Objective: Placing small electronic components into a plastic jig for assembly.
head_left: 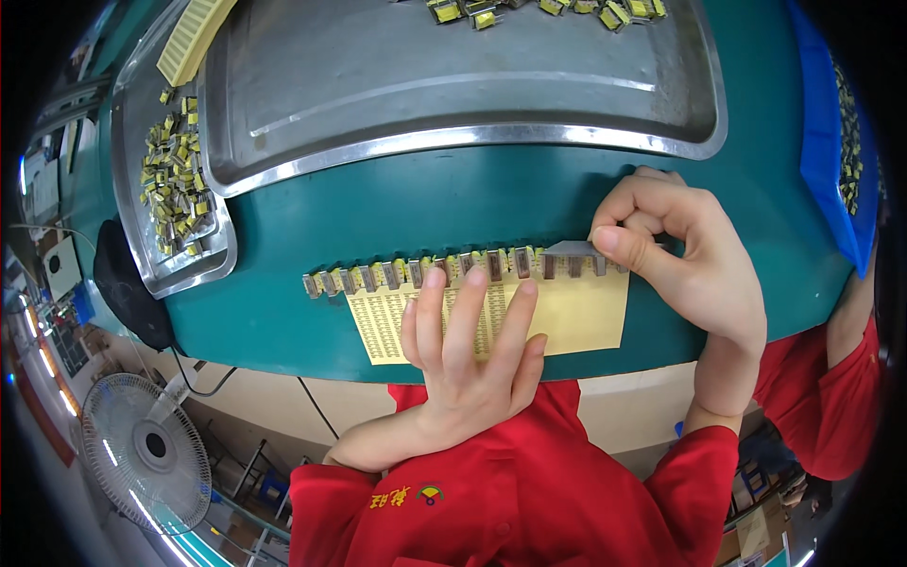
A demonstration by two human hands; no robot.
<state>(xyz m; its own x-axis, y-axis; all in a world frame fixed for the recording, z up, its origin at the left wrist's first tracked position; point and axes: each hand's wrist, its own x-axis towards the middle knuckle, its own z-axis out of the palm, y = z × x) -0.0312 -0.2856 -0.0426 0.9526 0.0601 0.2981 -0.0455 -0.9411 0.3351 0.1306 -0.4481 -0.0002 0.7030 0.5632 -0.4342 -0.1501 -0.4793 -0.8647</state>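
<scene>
A row of small transformers (389, 275), metal cores with yellow-wrapped coils, stands side by side on the green table along the far edge of a yellow label sheet (586, 321). My left hand (463, 345) lies over the sheet, fingers stretched and spread. Its fingertips touch the near side of the row around the middle. At the row's right end, my right hand (685, 250) pinches a thin grey blade-like piece (571, 249) between thumb and forefinger. That piece reaches left over the tops of the last transformers. Its exact kind is unclear.
Beyond the row lies a large metal tray (453, 90) with several transformers at its far side. A smaller metal tray (227, 255) at left holds a heap of them. At right stands a blue bin (822, 151), near another person's red sleeve (831, 397). A fan (146, 454) stands lower left.
</scene>
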